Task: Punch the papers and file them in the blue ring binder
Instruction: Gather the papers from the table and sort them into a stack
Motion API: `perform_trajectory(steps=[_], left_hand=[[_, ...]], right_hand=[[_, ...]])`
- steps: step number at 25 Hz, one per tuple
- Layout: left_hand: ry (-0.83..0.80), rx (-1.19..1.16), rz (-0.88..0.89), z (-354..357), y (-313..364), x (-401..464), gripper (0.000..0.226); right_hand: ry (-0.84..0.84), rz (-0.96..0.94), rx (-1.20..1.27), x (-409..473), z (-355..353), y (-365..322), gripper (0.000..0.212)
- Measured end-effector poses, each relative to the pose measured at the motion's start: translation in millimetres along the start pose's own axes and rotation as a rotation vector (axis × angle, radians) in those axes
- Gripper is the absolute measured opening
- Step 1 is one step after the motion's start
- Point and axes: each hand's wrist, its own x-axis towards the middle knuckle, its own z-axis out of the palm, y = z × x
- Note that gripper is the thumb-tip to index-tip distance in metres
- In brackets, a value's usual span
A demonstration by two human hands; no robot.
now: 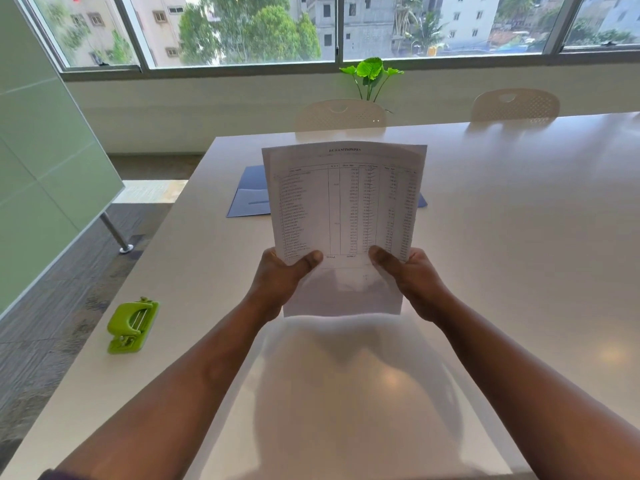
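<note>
Both hands (284, 282) (412, 282) pinch papers (343, 202) upright, squaring them; unpunched. Next: punch (133, 325), left of grip.

Blue binder (247, 192) mostly hidden behind the held papers (343, 202); only its left part and a sliver at the right showing. Table rows on the papers too small and blurred to read. Fingers of left hand (280, 282) and right hand (414, 282) hidden behind the sheets, thumbs alone visible. Both forearms cut off by bottom edge. Table (519, 237) cut off at right.
</note>
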Motion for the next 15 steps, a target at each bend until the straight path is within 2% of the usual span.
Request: perform_trajectory(steps=[2, 5, 8, 11, 15], left_hand=[[-0.004, 0.02, -0.032, -4, 3, 2, 0.032], [-0.051, -0.05, -0.205, -9, 5, 5, 0.043], [-0.058, -0.14, -0.372, -16, -3, 6, 0.049], [-0.033, -0.082, -0.442, -26, -19, 5, 0.054], [0.063, -0.034, -0.458, -46, -28, -1, 0.041]], right_hand=[[-0.035, -0.018, -0.048, 0, 1, -7, 0.028], [-0.064, -0.01, -0.107, 3, 2, -7, 0.022], [-0.078, 0.08, -0.087, 7, 8, 1, 0.022], [-0.114, 0.159, -0.058, 6, 19, 11, 0.023], [-0.142, 0.249, 0.008, 7, 38, 22, 0.019]])
